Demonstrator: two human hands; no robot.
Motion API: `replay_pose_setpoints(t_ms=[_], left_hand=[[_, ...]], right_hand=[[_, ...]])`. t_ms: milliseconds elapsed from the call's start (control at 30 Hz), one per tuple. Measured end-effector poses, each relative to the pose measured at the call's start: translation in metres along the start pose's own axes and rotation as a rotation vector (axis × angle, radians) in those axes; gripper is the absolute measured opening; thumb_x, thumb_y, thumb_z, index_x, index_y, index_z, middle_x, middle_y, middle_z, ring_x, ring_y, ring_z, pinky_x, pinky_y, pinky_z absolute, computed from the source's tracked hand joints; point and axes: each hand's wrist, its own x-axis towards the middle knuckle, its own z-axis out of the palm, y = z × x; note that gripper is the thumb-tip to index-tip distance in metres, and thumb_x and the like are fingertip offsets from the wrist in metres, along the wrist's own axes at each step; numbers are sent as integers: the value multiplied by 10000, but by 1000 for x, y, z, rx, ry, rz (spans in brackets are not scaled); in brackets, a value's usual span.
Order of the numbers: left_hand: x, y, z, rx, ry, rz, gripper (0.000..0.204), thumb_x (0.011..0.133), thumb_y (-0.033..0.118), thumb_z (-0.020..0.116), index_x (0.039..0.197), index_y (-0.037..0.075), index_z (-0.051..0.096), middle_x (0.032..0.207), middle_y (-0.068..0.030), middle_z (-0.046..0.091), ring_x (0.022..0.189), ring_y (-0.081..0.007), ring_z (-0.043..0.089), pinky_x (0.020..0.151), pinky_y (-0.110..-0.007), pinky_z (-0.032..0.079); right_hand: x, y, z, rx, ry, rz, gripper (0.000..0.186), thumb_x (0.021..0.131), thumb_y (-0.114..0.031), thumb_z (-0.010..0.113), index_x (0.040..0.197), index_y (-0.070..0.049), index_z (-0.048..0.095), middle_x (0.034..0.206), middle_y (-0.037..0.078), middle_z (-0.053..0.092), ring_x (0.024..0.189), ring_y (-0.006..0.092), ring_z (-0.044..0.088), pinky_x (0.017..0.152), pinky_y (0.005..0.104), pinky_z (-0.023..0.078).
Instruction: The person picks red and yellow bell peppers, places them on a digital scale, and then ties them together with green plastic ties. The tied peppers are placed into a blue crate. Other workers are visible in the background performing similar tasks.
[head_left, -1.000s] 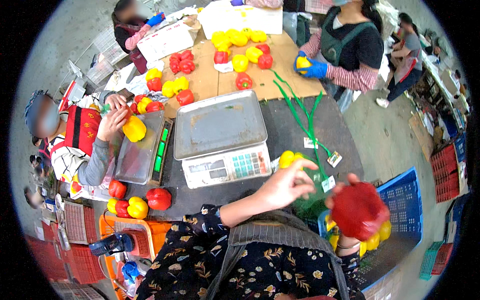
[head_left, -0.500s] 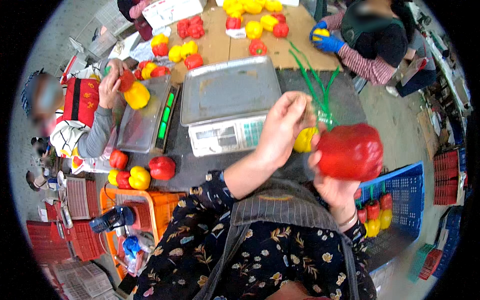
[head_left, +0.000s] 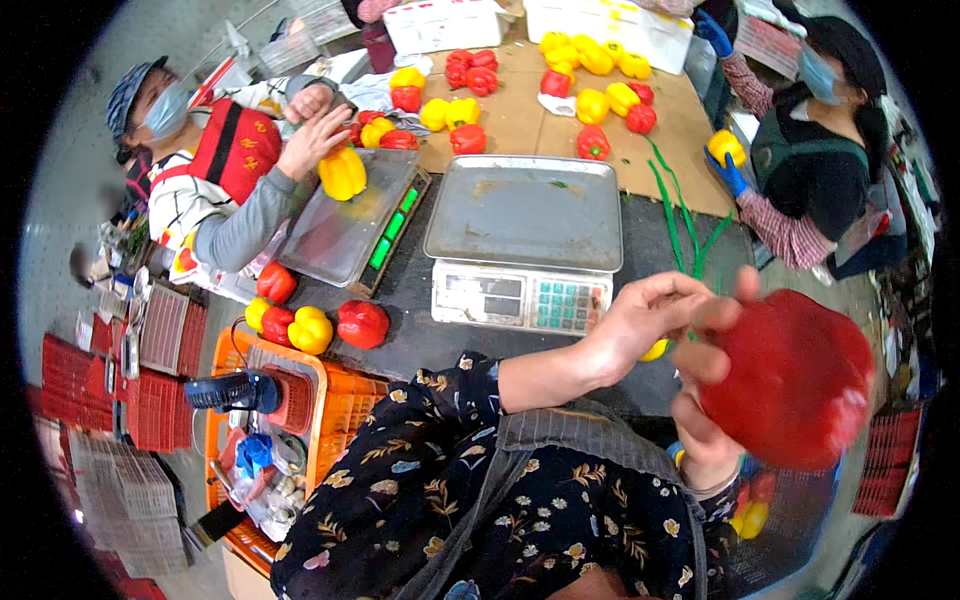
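Observation:
A large red bell pepper (head_left: 790,385), a little blurred, is held up in front of me at the right. My right hand (head_left: 708,425) is closed around its left side and underside. My left hand (head_left: 655,315) comes across to the pepper's upper left, its fingertips pinched beside the right fingers; what they hold, if anything, is too small to make out. Behind the hands, long green strips (head_left: 690,225) lie on the dark tabletop. Part of a yellow bell pepper (head_left: 655,350) shows beneath my left wrist. Left of my hands stands a weighing scale (head_left: 522,215) with a bare metal pan.
Several peppers, including a red one (head_left: 363,324), lie at the table's near left. One co-worker (head_left: 225,180) works by a second scale (head_left: 345,225); another in blue gloves (head_left: 800,170) holds a yellow pepper. An orange crate (head_left: 335,410) and a blue crate (head_left: 800,530) flank me.
The view has shifted, so the table sits lower and further right. The red pepper has come closer and rightward, and my left hand has moved right to its side. The right co-worker's hands have parted.

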Motion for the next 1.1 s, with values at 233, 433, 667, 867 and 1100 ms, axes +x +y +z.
replay_pose_setpoints(t_ms=[233,433,667,867,1100], left_hand=[[-8,-1,-22,-10,187,169,109,929,128,557,1004,52,581,962,-13,613,898,-76,559,803,-229,460],[-2,3,-20,145,155,191,115,894,129,615,964,41,598,921,-12,614,866,-69,562,786,-239,460],[1,6,-11,504,-88,96,102,871,79,633,943,20,591,862,1,608,776,-49,580,692,-213,478],[16,4,4,325,-218,85,103,911,108,579,967,57,510,818,2,553,666,-54,541,577,-210,454],[61,29,19,312,-135,196,166,887,167,617,968,41,545,793,-12,583,656,-91,574,605,-232,489]], right_hand=[[0,2,-39,106,622,-346,848,740,-680,563,1372,-146,380,1318,106,484,1196,334,463,1044,538,272],[-35,-7,-76,-129,678,-232,769,769,-707,509,1322,-180,421,1325,96,468,1207,306,460,964,562,394],[-59,-33,-80,-598,760,-133,630,898,-488,516,1390,-138,340,1372,108,420,1256,299,427,983,527,413],[-38,-46,-54,-2522,573,-39,802,564,-182,848,1266,-63,480,1224,155,471,1140,335,473,948,441,412],[-4,-73,-63,-2852,156,306,751,526,-276,819,1171,-51,508,1116,169,541,1062,349,508,875,422,465]])
